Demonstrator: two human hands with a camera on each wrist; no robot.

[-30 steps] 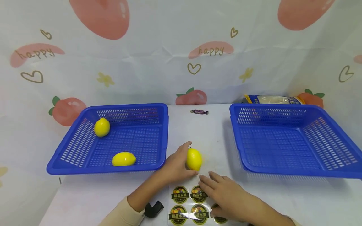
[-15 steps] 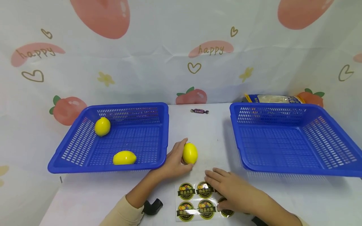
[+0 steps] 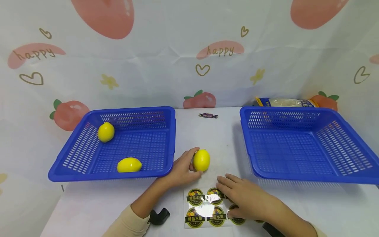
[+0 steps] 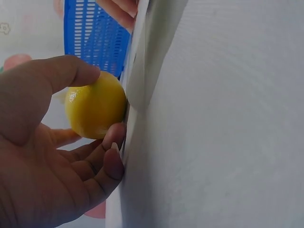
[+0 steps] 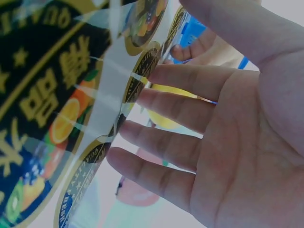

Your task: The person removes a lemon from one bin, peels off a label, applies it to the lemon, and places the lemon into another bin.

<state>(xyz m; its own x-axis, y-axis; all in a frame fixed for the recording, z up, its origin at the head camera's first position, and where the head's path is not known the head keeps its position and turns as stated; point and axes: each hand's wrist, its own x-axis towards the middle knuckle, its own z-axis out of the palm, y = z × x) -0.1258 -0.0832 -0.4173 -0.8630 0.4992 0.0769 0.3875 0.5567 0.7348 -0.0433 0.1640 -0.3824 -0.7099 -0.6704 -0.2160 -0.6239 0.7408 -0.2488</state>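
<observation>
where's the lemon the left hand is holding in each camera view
Head: the lemon sits at centre, on the table between the two baskets, gripped by the left hand.
Left wrist: lemon at left centre, between thumb and fingers.
Right wrist: only a yellow sliver behind the fingers.
Shared landmark: the sticker sheet.

right hand (image 5: 237, 142) | fingers (image 5: 185, 85) straight | over sticker sheet (image 5: 57, 95)
</observation>
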